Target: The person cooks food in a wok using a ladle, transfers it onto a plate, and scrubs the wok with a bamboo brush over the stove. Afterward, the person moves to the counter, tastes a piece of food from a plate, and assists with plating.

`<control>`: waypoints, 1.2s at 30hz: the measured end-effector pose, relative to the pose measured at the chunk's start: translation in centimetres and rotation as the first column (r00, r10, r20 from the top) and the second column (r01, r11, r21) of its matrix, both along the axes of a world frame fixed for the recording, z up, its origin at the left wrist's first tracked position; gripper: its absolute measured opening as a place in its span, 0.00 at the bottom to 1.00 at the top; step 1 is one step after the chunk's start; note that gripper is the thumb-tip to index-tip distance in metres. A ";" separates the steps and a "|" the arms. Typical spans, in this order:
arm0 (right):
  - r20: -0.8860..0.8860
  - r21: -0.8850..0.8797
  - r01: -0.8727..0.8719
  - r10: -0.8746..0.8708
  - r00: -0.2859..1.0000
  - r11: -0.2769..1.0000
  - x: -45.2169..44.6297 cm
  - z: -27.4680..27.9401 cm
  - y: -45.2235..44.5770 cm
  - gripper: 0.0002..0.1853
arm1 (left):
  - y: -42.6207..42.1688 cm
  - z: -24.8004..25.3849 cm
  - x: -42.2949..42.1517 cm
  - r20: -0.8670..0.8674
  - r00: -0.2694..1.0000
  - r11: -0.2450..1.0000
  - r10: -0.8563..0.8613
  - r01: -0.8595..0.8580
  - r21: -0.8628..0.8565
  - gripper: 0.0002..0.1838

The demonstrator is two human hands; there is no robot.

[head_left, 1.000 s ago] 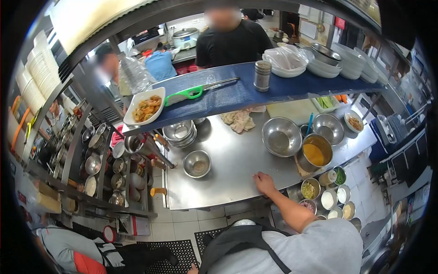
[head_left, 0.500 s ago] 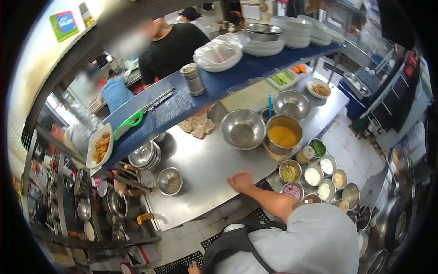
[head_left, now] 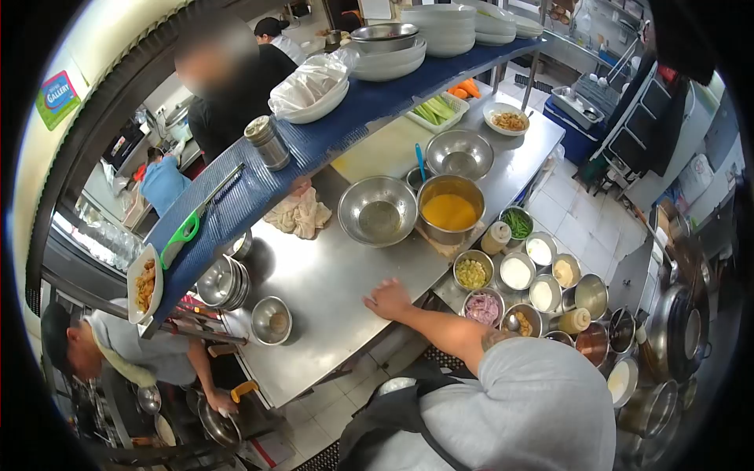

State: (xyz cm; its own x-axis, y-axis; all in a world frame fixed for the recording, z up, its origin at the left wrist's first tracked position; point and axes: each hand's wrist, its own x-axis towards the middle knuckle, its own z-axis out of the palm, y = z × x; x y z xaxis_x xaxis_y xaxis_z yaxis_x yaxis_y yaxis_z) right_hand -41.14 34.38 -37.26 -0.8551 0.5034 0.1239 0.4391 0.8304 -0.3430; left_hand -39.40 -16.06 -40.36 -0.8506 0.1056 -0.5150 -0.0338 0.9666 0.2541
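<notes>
My right hand (head_left: pixel 388 299) lies open on the steel worktop (head_left: pixel 330 290), its fingers spread near the front edge. Nothing is held in it. My left hand is out of view. Beyond my right hand sits a wide steel bowl (head_left: pixel 378 212). Next to that bowl, a steel pot (head_left: pixel 450 209) contains an orange-yellow liquid. A smaller steel bowl (head_left: pixel 272 320) stands to the left on the worktop. Closest on the right are a tin of chopped yellow-green pieces (head_left: pixel 473 272) and a tin of sliced red onion (head_left: pixel 483 308).
A blue-covered shelf (head_left: pixel 314 153) crosses above the worktop, bearing stacked white bowls (head_left: pixel 440 30), green-handled tongs (head_left: pixel 182 235) and a dish of food (head_left: pixel 144 286). At lower left a co-worker (head_left: pixel 141 345) grips a pan (head_left: pixel 220 424). Several ingredient tins (head_left: pixel 516 272) stand at right.
The view has shifted, so the worktop items appear further left. A co-worker now shows at lower left with a hand at a pan. My left hand has left the view; my right stays on the worktop.
</notes>
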 end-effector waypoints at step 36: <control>0.018 -0.008 -0.075 0.075 0.997 0.997 -1.2 -1.4 1.0 0.25 | 17.8 7.9 -14.6 -0.117 0.836 0.810 -0.536 0.470 -0.351 0.34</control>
